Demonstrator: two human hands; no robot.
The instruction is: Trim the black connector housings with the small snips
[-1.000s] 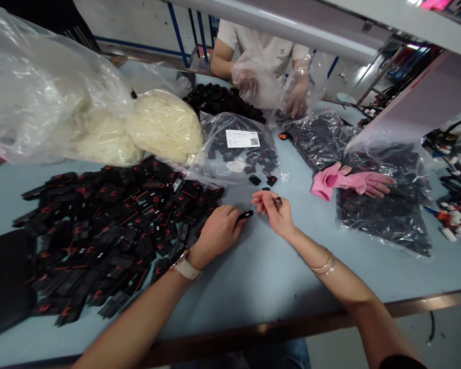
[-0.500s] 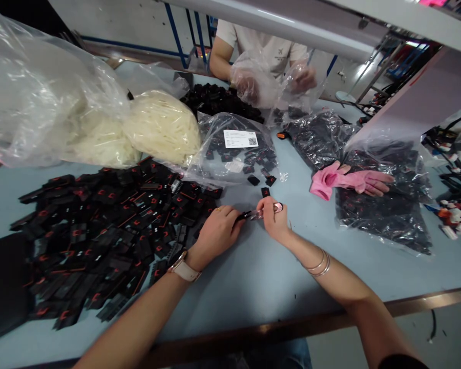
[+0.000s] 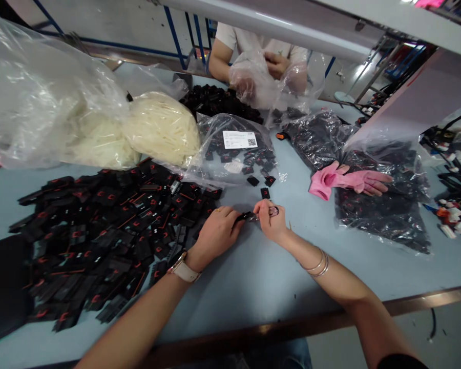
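while the left hand (image 3: 218, 229) pinches a black part (image 3: 244, 216), the right hand (image 3: 272, 223), earlier looser, pinches a small tool (image 3: 255, 217) beside it.

Looks moderately lit, seemingly from above; glares on the big clear bag (image 3: 42, 92) and in a pale patch on the bench (image 3: 273, 279); shades softly near the hands (image 3: 217, 230); swallows detail in the black parts (image 3: 100, 230); leaves the label (image 3: 236, 139) unreadable; stretches toward the corners
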